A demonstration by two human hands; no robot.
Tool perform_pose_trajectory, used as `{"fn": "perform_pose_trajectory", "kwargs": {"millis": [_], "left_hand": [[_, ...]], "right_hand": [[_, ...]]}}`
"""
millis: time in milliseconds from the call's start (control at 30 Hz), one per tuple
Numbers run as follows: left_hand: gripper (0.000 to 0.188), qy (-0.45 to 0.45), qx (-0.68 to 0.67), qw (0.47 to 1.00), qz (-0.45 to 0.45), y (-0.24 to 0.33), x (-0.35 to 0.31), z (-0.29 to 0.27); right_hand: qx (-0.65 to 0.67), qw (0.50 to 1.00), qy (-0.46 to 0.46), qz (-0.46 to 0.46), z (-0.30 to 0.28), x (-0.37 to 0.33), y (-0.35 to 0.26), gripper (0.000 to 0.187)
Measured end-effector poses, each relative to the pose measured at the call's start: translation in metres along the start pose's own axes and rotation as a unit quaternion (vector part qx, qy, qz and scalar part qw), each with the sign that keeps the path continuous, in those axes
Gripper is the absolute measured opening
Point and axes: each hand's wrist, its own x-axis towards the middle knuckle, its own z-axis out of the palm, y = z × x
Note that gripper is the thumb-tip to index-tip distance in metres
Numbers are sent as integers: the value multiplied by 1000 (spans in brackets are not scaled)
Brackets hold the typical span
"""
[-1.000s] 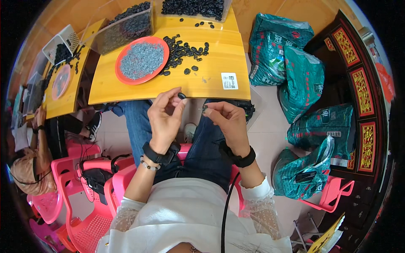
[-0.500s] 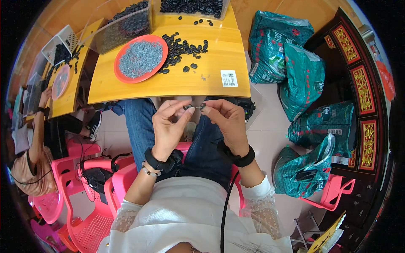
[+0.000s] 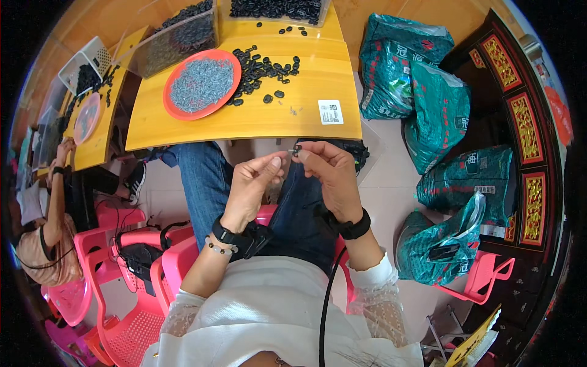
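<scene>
Over my lap, just off the table's near edge, my right hand [image 3: 329, 172] pinches a small black oval plastic piece [image 3: 297, 150] between thumb and fingertips. A thin metal pin [image 3: 290, 151] sticks out of its left side. My left hand [image 3: 254, 180] is close beside it, thumb and forefinger pressed together near the pin; what they grip, if anything, is too small to make out. On the table, an orange-red plate [image 3: 169, 101] holds a heap of small grey metal pins [image 3: 200, 84]. Loose black oval pieces [image 3: 264, 70] lie scattered to its right.
Clear bins [image 3: 143, 64] of black pieces stand at the back of the yellow table [image 3: 257, 125], which bears a white label [image 3: 331, 112]. Green sacks [image 3: 437, 116] stand at right, pink chairs [image 3: 137, 324] at left. A co-worker's arm [image 3: 55, 189] reaches to another table.
The black piece my left fingers held is no longer visible there. My left fingertips have shifted slightly right, to the pin; my right hand still pinches its piece.
</scene>
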Motion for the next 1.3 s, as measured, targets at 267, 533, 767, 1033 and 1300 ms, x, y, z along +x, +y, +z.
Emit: {"fn": "perform_pose_trajectory", "kwargs": {"millis": [267,533,767,1033,1300], "left_hand": [[30,-41,-70,996,-32,19,-6,-3],[31,-28,35,999,25,17,-10,-1],[35,65,263,923,274,21,-14,8],[35,79,350,875,326,20,-15,10],[33,88,366,867,326,17,-15,8]], "right_hand": [[10,1000,7,-9,-2,1,-1,18],[6,1000,8,-5,0,-1,-2,18],[-55,998,-7,-13,5,-9,-10,17],[-145,988,-8,-43,4,-11,-4,15],[-173,983,0,-66,5,-12,-6,15]]}}
